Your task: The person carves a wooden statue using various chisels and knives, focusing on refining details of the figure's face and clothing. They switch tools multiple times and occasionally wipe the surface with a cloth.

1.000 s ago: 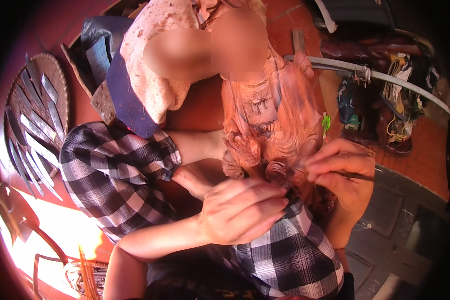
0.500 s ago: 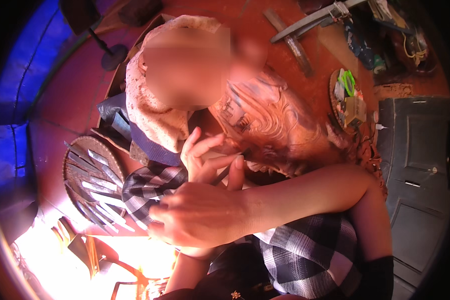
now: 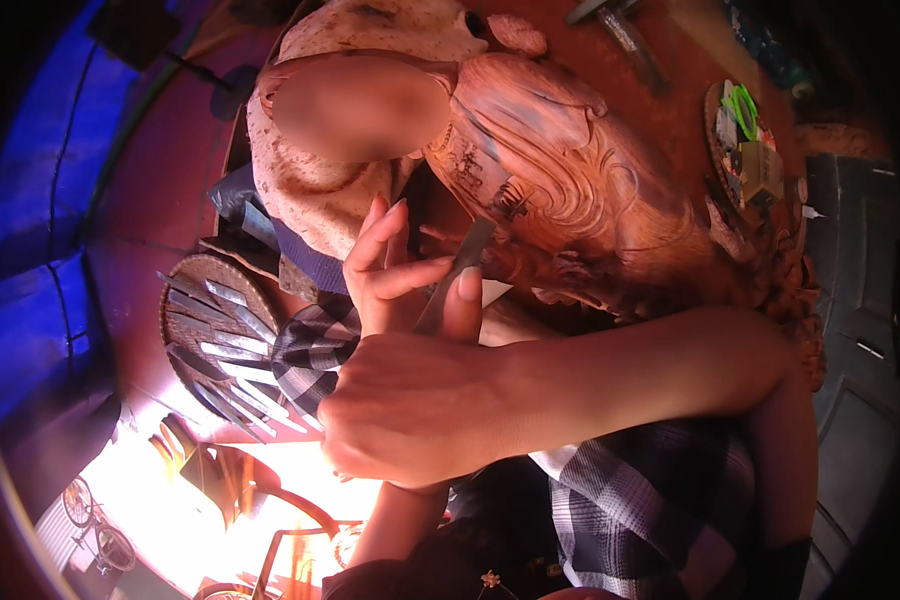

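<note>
Between the index finger and thumb of my left hand [image 3: 382,295] is a flat grey metal blade [image 3: 470,250], tilted with its upper end free. My other left fingers stretch upward. My right hand [image 3: 410,410] is closed in front of my left wrist, knuckles up. Its curled fingers face away, so what they grip is hidden, and the blade's lower end disappears behind it. Beyond both hands lies a large reddish-brown carved wooden figure [image 3: 610,210] with flowing folds. Its head rests on a cream speckled cloth [image 3: 315,205].
At left, a round woven tray [image 3: 167,320] holds several flat carving blades [image 3: 235,352]. Another round tray [image 3: 712,130] at far right holds bright green scissors [image 3: 742,108] and a small box [image 3: 762,172]. Glaring light fills the lower left around a dark-framed object [image 3: 215,480]. Grey panelling [image 3: 850,260] borders the right.
The view has shifted, so the surroundings sit differently. The blade, mostly hidden before, now sticks up clearly between my left finger and thumb. My right hand stays closed.
</note>
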### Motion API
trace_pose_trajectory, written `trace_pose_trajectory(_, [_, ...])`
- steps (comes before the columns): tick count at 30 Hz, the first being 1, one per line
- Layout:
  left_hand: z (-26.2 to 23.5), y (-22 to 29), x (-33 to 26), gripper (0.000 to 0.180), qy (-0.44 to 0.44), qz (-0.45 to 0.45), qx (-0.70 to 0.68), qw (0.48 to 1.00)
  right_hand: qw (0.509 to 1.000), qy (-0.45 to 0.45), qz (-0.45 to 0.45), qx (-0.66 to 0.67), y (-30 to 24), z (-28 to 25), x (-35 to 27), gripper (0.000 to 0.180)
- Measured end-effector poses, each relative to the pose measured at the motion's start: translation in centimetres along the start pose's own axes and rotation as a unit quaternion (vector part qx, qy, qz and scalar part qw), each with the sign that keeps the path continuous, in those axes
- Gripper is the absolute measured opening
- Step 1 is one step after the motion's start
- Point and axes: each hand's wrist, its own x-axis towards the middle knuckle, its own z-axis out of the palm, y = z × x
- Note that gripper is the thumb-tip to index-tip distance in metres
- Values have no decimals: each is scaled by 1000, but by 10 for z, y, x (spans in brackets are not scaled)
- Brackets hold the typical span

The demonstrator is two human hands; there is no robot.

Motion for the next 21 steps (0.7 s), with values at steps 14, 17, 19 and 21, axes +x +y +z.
trace_pose_trajectory(14, [28, 0, -2, 26, 49, 5, 105, 993, 976, -204, 30, 68, 7, -44, -18, 30])
trace_pose_trajectory(17, [34, 4, 0, 25, 76, -2, 87, 993, 975, -194, 33, 102, 9, -45, -20, 31])
trace_pose_trajectory(19, [32, 4, 3, 24, 78, 4, 100, 992, 976, -184, 33, 116, 9, -47, -18, 31])
trace_pose_trajectory(21, [30, 1, 4, 23, 57, 24, 139, 988, 979, -183, 25, 87, 11, -50, -19, 30])
